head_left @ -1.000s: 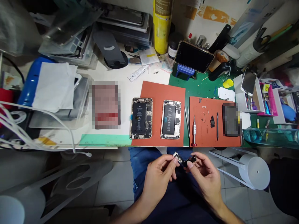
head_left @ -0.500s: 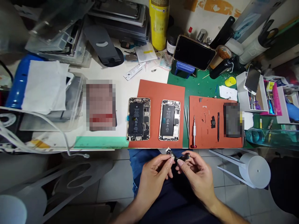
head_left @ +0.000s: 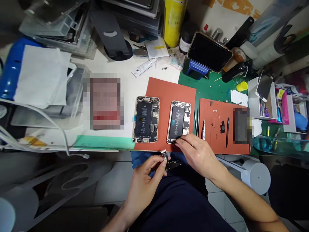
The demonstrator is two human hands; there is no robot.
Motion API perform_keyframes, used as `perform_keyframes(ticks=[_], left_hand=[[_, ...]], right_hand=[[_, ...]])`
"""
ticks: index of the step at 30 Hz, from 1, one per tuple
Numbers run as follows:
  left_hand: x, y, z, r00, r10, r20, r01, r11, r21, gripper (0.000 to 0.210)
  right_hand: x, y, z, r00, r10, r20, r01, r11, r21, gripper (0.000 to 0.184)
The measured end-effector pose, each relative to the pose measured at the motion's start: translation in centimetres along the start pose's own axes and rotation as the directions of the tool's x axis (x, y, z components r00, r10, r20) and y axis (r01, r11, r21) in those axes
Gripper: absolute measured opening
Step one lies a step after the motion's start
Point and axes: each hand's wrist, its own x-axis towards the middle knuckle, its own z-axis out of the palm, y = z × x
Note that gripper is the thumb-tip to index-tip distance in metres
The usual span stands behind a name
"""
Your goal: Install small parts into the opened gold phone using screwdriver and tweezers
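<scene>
Pinched between the thumb and fingers of my left hand (head_left: 149, 175) is a small black phone flex cable (head_left: 174, 165). It has a pale connector end and hangs below the table edge. My right hand (head_left: 201, 154) reaches over the edge to the lower end of the right opened phone (head_left: 177, 124). Its fingers are drawn together at that phone's bottom right corner; whether something small is between them is hidden. To the left lies a second opened phone (head_left: 146, 119), its black battery and circuit parts exposed.
Beside the right phone are tweezers (head_left: 197, 122) and a screwdriver (head_left: 203, 129). The right red mat (head_left: 209, 108) holds small parts, a black pry stick (head_left: 227, 132) and a blurred dark item. A phone on a blue stand (head_left: 198, 69) stands behind. A white cable (head_left: 55, 117) crosses the left side.
My right hand has let go of the flex cable and moved up to the right phone's lower edge. My left hand keeps the cable, slightly further left. The view has shifted and tilted.
</scene>
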Motion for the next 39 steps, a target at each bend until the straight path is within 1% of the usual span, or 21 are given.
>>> perform_keyframes(ticks=[2, 4, 6, 8, 11, 14, 20, 27, 34, 36, 39], left_hand=[[0.0, -0.3, 0.1, 0.997, 0.074, -0.005, -0.074, 0.997, 0.015, 0.017], [-0.1, -0.4, 0.1, 0.98, 0.2, 0.006, -0.199, 0.976, 0.089, 0.011], [0.0, -0.3, -0.1, 0.942, 0.332, 0.046, -0.334, 0.923, 0.19, 0.009], [0.1, -0.1, -0.2, 0.896, 0.436, 0.086, -0.442, 0.852, 0.279, 0.009], [0.4, 0.1, -0.2, 0.84, 0.532, 0.107, -0.528, 0.756, 0.388, 0.01], [0.6, 0.2, 0.0, 0.82, 0.561, 0.112, -0.546, 0.708, 0.448, 0.01], [0.8, -0.2, 0.3, 0.801, 0.586, 0.12, -0.567, 0.68, 0.464, 0.008], [0.8, -0.6, 0.3, 0.806, 0.578, 0.128, -0.563, 0.681, 0.468, 0.007], [0.8, -0.9, 0.5, 0.802, 0.586, 0.117, -0.562, 0.673, 0.482, 0.009], [0.8, -1.0, 0.6, 0.804, 0.584, 0.113, -0.56, 0.678, 0.476, 0.009], [0.8, -1.1, 0.7, 0.805, 0.582, 0.11, -0.56, 0.688, 0.461, 0.008]], right_hand=[[0.5, 0.3, -0.1, 0.995, -0.07, 0.069, 0.075, 0.995, -0.071, 0.026], [1.0, 0.4, -0.5, 0.985, -0.117, 0.126, 0.132, 0.983, -0.125, 0.026], [1.5, 0.4, -0.8, 0.974, -0.15, 0.167, 0.177, 0.972, -0.158, 0.026], [2.0, 0.4, -1.1, 0.962, -0.179, 0.209, 0.217, 0.96, -0.177, 0.025], [2.6, 0.4, -1.5, 0.946, -0.199, 0.256, 0.257, 0.942, -0.217, 0.024], [3.0, 0.3, -1.8, 0.931, -0.217, 0.294, 0.294, 0.921, -0.254, 0.023], [3.5, 0.2, -2.4, 0.901, -0.221, 0.373, 0.335, 0.9, -0.279, 0.024], [3.7, 0.2, -2.7, 0.857, -0.257, 0.446, 0.407, 0.869, -0.281, 0.022], [4.1, 0.0, -2.9, 0.825, -0.25, 0.506, 0.443, 0.843, -0.305, 0.02], [4.1, 0.0, -3.0, 0.82, -0.265, 0.507, 0.459, 0.834, -0.307, 0.022], [3.9, 0.1, -2.9, 0.822, -0.309, 0.477, 0.489, 0.813, -0.316, 0.026]])
